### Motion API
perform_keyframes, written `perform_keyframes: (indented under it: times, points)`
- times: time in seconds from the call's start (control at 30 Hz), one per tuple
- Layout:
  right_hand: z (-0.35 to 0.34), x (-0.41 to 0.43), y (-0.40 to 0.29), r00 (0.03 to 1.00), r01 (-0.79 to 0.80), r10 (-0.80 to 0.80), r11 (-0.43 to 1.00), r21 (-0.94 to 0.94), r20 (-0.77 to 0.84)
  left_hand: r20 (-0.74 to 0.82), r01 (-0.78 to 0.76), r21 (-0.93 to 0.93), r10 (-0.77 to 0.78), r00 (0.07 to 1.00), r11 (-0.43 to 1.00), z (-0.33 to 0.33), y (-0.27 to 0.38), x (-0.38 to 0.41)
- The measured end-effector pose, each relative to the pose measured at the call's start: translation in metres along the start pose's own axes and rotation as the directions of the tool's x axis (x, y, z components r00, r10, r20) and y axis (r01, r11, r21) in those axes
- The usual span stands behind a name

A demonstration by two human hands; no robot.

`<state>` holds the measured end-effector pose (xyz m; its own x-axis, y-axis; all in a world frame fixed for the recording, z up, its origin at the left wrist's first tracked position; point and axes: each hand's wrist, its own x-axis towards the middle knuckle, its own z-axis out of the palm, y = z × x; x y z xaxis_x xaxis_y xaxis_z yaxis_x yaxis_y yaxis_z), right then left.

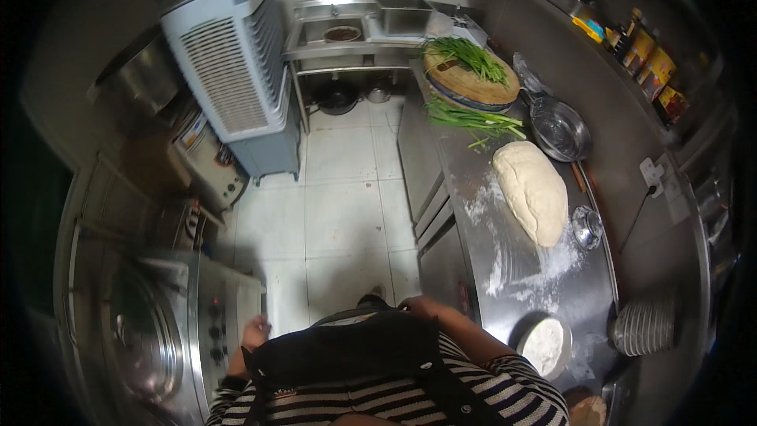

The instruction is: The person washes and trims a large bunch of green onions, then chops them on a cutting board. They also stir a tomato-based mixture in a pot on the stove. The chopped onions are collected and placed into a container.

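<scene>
My left hand [256, 331] hangs low at my left side, close to the front of a steel cooking unit; its fingers look curled, and I cannot tell whether it holds anything. At the waist of my black apron is my right hand [421, 306], partly hidden, its grip unclear. A large oblong lump of dough [530, 192] lies on the floured steel counter [467, 160] to my right. Nearer to me on that counter stands a bowl of white flour [544, 345]. Beyond the dough, green chives [473, 118] lie beside a round wooden chopping board [473, 84] bearing more greens.
A metal pan [559, 128] and a small metal lid [586, 227] are along the counter's wall side, with stacked bowls [643, 328] nearer me. An air cooler [233, 65] stands ahead left. Behind is a steel sink [331, 32]. A large lidded pot [145, 337] is at left.
</scene>
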<state>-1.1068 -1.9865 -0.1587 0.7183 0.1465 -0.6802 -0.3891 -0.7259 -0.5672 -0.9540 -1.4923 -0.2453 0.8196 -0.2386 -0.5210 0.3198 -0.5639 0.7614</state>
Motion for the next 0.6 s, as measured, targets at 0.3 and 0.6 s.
perform_keyframes:
  times: [0.3, 0.6]
  points:
    - [-0.183, 0.071, 0.014, 0.931, -0.01, 0.044, 0.995, 0.096, -0.361, 0.065, 0.271, 0.15, -0.283, 0.957, 0.951, 0.029, 0.128, 0.116]
    - [-0.349, 0.167, 0.02, 0.746, 0.124, 0.182, 0.907, 0.402, -0.641, 0.183, 0.165, 0.363, -0.244, 0.952, 0.917, 0.005, 0.227, 0.336]
